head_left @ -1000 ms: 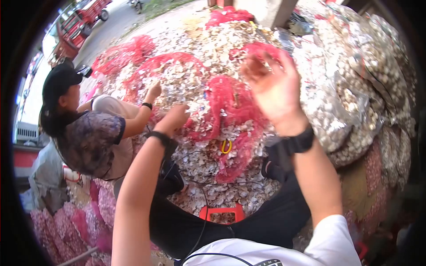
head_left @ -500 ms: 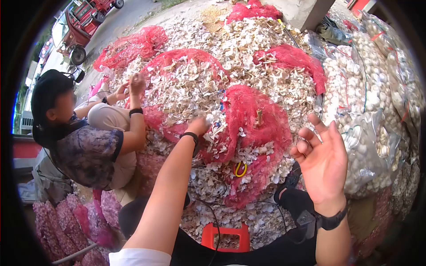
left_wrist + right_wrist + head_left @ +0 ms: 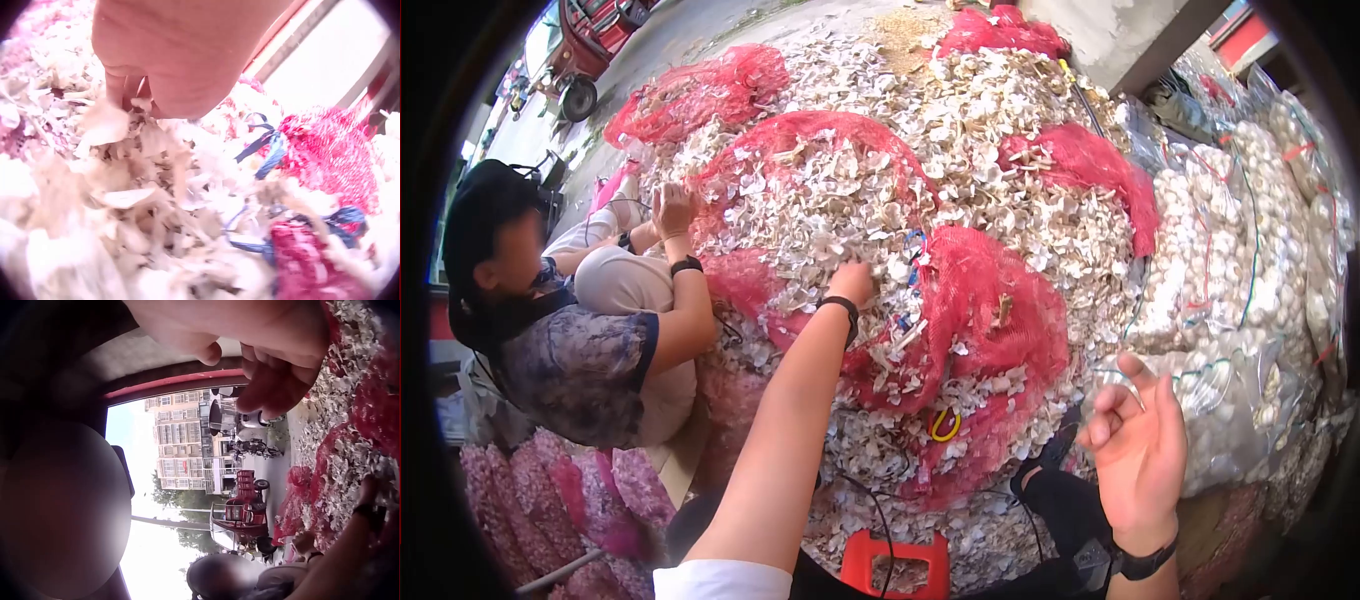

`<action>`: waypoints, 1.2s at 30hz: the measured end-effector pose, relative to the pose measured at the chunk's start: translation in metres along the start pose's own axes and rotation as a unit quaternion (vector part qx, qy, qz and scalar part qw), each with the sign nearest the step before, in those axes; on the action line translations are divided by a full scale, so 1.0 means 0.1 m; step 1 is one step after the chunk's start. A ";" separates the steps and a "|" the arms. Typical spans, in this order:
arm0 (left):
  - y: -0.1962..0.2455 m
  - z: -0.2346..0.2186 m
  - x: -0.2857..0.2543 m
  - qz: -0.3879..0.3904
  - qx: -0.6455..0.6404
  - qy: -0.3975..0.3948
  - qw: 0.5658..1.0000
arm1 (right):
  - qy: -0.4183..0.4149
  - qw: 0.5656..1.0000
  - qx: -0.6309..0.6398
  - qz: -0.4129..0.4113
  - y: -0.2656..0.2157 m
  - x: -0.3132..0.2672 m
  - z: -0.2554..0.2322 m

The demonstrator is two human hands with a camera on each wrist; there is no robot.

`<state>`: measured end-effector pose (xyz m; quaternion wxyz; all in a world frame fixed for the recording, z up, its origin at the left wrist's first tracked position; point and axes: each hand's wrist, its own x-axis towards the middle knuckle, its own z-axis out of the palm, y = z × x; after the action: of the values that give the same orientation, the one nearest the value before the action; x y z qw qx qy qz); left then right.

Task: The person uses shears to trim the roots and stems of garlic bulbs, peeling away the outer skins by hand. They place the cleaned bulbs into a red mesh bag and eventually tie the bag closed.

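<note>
A wide heap of pale, papery garlic skins (image 3: 800, 205) lies over red mesh netting (image 3: 990, 300). My left hand (image 3: 852, 283) is down on the heap, left of the netting. In the left wrist view the left hand (image 3: 181, 56) points its fingers down into the flakes, fingertips partly hidden; whether they pinch any is unclear. Blue ties (image 3: 269, 147) sit on the mesh beside it. My right hand (image 3: 1138, 450) is raised palm up with loosely bent fingers, holding nothing, and the right wrist view shows the same hand (image 3: 269, 356) in the air.
At the left a person in a black cap (image 3: 580, 330) crouches by the heap. Clear bags of garlic bulbs (image 3: 1230, 260) stand at the right. A red plastic stool (image 3: 895, 565) is between my legs, a yellow loop (image 3: 945, 427) lies on the netting, and pink sacks (image 3: 550, 500) fill the lower left.
My right hand has moved down and to the right in the head view. The left hand has reached onto the flakes. The head view has shifted, and the other person's hands have moved.
</note>
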<state>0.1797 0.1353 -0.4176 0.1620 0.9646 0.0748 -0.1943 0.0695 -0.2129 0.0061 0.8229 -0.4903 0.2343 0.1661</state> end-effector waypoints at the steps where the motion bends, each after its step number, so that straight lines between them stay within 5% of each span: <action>1: 0.02 0.08 -0.06 0.054 0.042 0.066 0.996 | 0.007 1.000 -0.002 -0.002 0.01 0.02 0.00; 4: 0.23 0.17 -0.09 0.166 0.067 0.106 0.978 | 0.025 1.000 -0.007 0.001 0.04 0.04 -0.02; 8: 0.42 0.24 -0.05 0.068 0.084 -0.013 0.994 | 0.013 0.999 -0.030 0.011 0.11 0.07 0.02; 18: 0.41 0.04 -0.20 0.063 0.057 -0.176 0.981 | 0.002 0.999 -0.046 0.015 0.10 0.06 -0.01; 24: 0.31 0.19 -0.14 0.058 0.023 -0.180 0.982 | -0.003 0.999 -0.051 0.013 0.05 0.04 -0.05; 28: 0.28 0.10 -0.12 0.014 -0.030 -0.064 0.997 | -0.006 0.998 -0.060 0.010 0.05 0.02 -0.07; 30: 0.44 0.03 -0.23 0.114 0.078 0.124 0.983 | -0.005 0.998 -0.068 0.009 0.05 0.03 -0.07; 36: 0.57 0.46 -0.06 0.155 0.051 -0.006 0.987 | -0.016 0.996 -0.089 0.010 0.08 0.04 -0.05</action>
<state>0.1704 0.0655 -0.4390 0.1412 0.9702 -0.0866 -0.1766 0.0682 -0.2137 -0.0039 0.7776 -0.5570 0.2104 0.2021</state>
